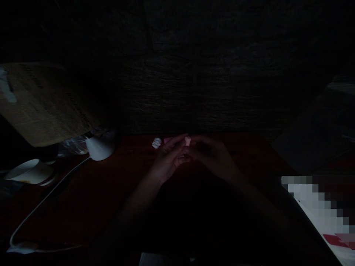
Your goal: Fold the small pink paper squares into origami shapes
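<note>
In the dim light, both hands meet over the far part of a reddish-brown table. A small pale pink piece (188, 140), possibly folded paper, sticks up between the fingertips. My left hand (169, 160) curls around its left side, and my right hand (215, 153) pinches at it from the right. Just beyond the left fingers lies a flat pink piece (167, 140), partly covered by that hand. A crumpled white ball (156, 143), which looks like paper, rests to its left.
On the left stand a white cone-shaped lamp base (100, 148) with a white cable (52, 195), a white cup (30, 171) lying tilted, and a cardboard box (47, 105). A dark brick-patterned wall (177, 77) rises behind the table (133, 159). White sheets (313, 218), partly pixelated, lie at right.
</note>
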{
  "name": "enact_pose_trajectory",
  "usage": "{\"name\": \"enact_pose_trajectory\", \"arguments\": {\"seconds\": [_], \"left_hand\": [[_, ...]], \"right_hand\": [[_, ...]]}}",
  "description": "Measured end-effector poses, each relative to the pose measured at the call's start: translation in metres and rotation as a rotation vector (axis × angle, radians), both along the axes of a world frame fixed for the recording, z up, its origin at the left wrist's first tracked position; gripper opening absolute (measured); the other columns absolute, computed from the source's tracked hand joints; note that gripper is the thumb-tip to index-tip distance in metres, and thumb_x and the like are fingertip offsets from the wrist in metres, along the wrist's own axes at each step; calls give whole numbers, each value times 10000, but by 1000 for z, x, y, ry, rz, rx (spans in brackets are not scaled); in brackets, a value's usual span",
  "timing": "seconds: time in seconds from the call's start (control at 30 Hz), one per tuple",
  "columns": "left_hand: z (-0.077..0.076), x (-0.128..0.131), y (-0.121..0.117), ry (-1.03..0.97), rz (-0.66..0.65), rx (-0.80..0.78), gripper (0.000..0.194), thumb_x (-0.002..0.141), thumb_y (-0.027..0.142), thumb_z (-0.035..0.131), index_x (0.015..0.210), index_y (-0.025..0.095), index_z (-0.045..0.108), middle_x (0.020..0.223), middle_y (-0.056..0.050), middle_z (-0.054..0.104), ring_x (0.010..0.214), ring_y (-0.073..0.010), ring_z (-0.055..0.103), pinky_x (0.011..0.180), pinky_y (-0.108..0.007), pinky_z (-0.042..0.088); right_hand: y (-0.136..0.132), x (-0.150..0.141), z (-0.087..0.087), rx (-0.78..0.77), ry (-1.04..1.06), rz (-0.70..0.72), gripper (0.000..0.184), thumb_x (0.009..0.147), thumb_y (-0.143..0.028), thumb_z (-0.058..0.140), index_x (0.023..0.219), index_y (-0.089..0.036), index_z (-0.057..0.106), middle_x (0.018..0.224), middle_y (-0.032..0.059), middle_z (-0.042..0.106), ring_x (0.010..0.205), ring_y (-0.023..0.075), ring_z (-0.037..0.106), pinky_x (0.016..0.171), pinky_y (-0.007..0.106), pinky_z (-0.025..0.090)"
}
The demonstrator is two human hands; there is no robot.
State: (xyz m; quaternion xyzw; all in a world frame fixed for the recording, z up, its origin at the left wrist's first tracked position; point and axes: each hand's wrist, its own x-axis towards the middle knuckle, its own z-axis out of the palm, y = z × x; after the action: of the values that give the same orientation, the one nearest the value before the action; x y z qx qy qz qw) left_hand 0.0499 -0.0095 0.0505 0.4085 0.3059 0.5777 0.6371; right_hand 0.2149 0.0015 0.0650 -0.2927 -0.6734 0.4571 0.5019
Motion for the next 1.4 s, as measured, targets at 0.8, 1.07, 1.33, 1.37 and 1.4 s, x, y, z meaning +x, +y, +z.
{"name": "enact_pose_trajectory", "arguments": {"seconds": [0.8, 1.07, 1.33, 1.37, 1.4], "left_hand": [[3, -1, -4, 32, -95, 88, 402, 792, 218, 848, 1181, 230, 744, 1114, -76, 774, 938, -228, 771, 777, -297, 621], [1, -1, -2, 35, -95, 93, 465, 782, 239, 863, 1224, 239, 717, 1175, -81, 758, 1005, -269, 777, 736, -272, 618], [5, 1, -4, 102, -55, 91, 432, 776, 307, 872, 1183, 233, 746, 1121, -72, 768, 889, -213, 780, 640, -215, 577], [5, 1, -4, 133, -32, 80, 424, 780, 320, 869, 1176, 226, 751, 1090, -74, 773, 863, -203, 777, 617, -207, 561], [6, 2, -5, 166, -5, 71, 417, 784, 334, 866, 1169, 217, 756, 1053, -76, 778, 833, -193, 773, 591, -198, 541]], "right_hand": [[1, 6, 7, -203, 31, 22, 335, 838, -548, 751, 955, -239, 806, 888, 35, 784, 783, 174, 714, 673, 283, 573], [4, 7, 6, -210, 39, -8, 360, 857, -568, 720, 922, -226, 811, 869, 45, 781, 739, 158, 682, 651, 267, 528], [3, 7, 7, -184, 38, -20, 380, 863, -580, 700, 904, -217, 805, 848, 38, 763, 720, 146, 651, 611, 247, 491], [3, 7, 7, -181, 40, -33, 382, 863, -581, 700, 899, -215, 803, 842, 38, 759, 717, 146, 647, 608, 248, 489], [3, 7, 7, -179, 40, -42, 382, 863, -580, 700, 897, -214, 802, 833, 38, 755, 716, 147, 645, 607, 249, 488]]}}
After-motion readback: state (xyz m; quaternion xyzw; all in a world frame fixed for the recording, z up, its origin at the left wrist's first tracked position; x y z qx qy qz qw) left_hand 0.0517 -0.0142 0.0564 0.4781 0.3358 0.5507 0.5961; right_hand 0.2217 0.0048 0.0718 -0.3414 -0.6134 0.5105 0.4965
